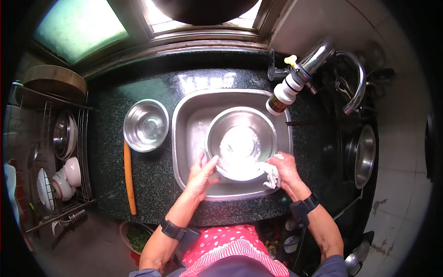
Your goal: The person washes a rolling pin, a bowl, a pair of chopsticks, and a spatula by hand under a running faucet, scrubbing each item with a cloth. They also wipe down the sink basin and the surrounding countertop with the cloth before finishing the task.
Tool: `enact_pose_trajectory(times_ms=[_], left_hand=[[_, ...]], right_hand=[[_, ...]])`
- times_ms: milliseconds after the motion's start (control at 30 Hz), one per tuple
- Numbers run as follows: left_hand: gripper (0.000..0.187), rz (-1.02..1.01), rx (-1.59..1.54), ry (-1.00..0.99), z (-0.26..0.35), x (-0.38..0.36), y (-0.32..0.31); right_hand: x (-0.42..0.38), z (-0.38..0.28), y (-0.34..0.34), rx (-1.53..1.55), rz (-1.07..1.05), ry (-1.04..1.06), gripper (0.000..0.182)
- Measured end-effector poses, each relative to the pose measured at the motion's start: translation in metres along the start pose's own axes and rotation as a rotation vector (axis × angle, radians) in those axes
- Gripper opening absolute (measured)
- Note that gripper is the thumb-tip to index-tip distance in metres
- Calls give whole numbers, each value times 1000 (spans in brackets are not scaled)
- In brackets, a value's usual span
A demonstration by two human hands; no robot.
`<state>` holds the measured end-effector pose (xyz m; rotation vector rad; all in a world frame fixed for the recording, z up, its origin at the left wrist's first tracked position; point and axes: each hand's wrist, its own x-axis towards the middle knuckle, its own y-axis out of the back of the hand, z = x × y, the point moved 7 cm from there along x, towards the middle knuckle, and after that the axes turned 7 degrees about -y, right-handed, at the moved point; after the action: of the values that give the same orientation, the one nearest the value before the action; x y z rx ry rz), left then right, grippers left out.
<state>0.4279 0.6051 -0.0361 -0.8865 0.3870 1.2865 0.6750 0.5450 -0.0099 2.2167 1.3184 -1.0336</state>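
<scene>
A large steel bowl (209, 141) sits in the metal sink (183, 104), its inside bright with glare. At the bowl's lower left rim is my left hand (200, 177), fingers apart, with nothing seen in it. My right hand (285, 171) is closed on a crumpled white cloth (272, 175) at the lower right rim. Part of the cloth hangs below the fingers. Glare hides what the bowl holds.
Left of the sink stand a smaller steel bowl (146, 125) and a wooden rolling pin (129, 177). A faucet (318, 57) with a white filter (285, 94) reaches over the sink's back right corner. A dish rack (85, 152) is at far left.
</scene>
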Motion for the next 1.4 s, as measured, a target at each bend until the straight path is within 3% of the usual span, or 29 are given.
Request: enact_pose_trajectory(times_ms=[100, 133, 300, 433, 500, 533, 567, 633, 667, 767, 833, 967, 1033, 1067, 1200, 1300, 1367, 1400], left_hand=[[65, -159, -195, 51, -18, -7, -13], [53, -159, -245, 122, -23, -8, -13], [52, -52, -98, 140, -28, -9, -2], [56, -37, 129, 25, -15, -12, 8], [67, 165, 489, -319, -5, -12, 33], [75, 195, 587, -387, -4, -11, 40], [77, 124, 445, -495, -3, -16, 39], [82, 105, 840, -835, 21, -29, 24], [85, 102, 871, -901, 24, -35, 18], [89, -31, 759, -963, 17, -36, 17], [90, -96, 841, -1005, 13, -39, 12], [79, -393, 577, -1027, 8, -55, -9], [102, -231, 875, -1059, 1, -42, 4], [102, -176, 823, -955, -3, -37, 9], [86, -325, 976, -1092, -7, -43, 0], [109, -354, 901, -1119, -10, -40, 0], [88, -404, 1047, -1281, -7, -46, -2], [83, -351, 1052, -1215, -8, -40, 0]], right_hand=[[-2, 30, -2, 83, -25, -100, 10], [-10, 32, -8, 122, -36, -144, 12], [-17, 48, -11, 55, -97, -183, 18], [-24, 50, 0, 90, -73, -195, 26], [-30, 52, 11, 360, -80, -269, 21], [-29, 58, 19, 504, -123, -286, 21], [-33, 61, 30, 524, -89, -263, 21], [-43, 64, 36, 657, -108, -262, 24], [-45, 67, 39, 627, -116, -229, 29], [-54, 68, 37, 646, -139, -149, 41], [-56, 72, 36, 773, -164, -88, 46], [-59, 82, 42, 944, -150, -30, 43], [-65, 86, 46, 1001, -162, 22, 31], [-69, 88, 47, 1068, -211, 42, 27], [-73, 103, 44, 1233, -376, 68, 30], [-76, 120, 27, 1264, -390, 3, 32], [-76, 125, 12, 1273, -556, 16, 30], [-90, 121, 13, 1265, -490, 61, 30]])
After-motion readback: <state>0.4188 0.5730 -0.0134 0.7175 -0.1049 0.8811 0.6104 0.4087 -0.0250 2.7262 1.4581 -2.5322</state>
